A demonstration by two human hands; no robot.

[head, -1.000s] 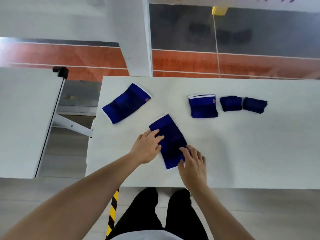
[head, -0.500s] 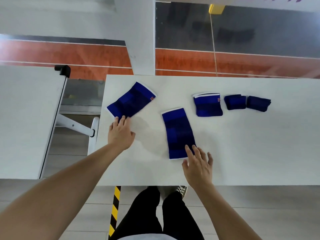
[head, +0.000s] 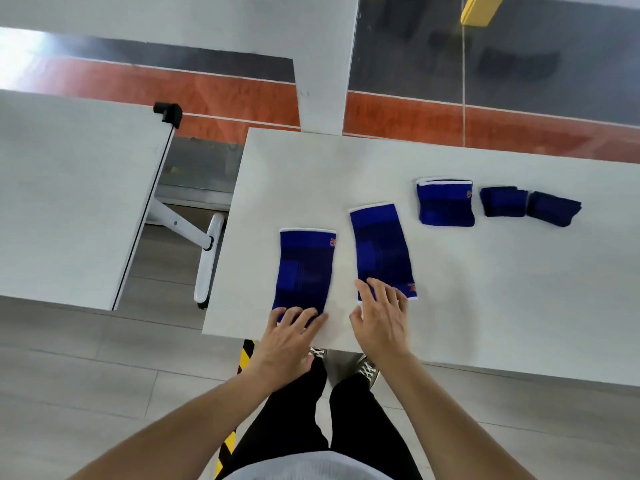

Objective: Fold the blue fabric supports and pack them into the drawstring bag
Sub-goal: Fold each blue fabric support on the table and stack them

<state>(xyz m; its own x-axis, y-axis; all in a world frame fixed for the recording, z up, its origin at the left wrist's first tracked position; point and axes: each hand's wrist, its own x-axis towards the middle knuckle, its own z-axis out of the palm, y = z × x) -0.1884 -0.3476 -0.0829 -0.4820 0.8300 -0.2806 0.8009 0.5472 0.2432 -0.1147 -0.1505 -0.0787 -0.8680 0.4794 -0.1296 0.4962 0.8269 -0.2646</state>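
Note:
Two long blue fabric supports lie flat side by side near the front edge of the white table [head: 485, 306]. My left hand [head: 289, 336] rests with spread fingers on the near end of the left support [head: 304, 268]. My right hand [head: 381, 317] lies with fingertips on the near end of the right support [head: 381, 251]. Farther right sit a folded blue support [head: 445, 206] and two small dark blue folded pieces [head: 504, 201] [head: 552, 207]. No drawstring bag is in view.
A second white table [head: 69, 209] stands to the left, across a gap with a white table leg [head: 206, 261]. A white pillar [head: 323, 64] rises behind the table. My legs and shoes show below the front edge.
My left hand has pulled the left support from the table's far left corner toward me and turned it upright beside the other one. My right hand stays at the right support's near end.

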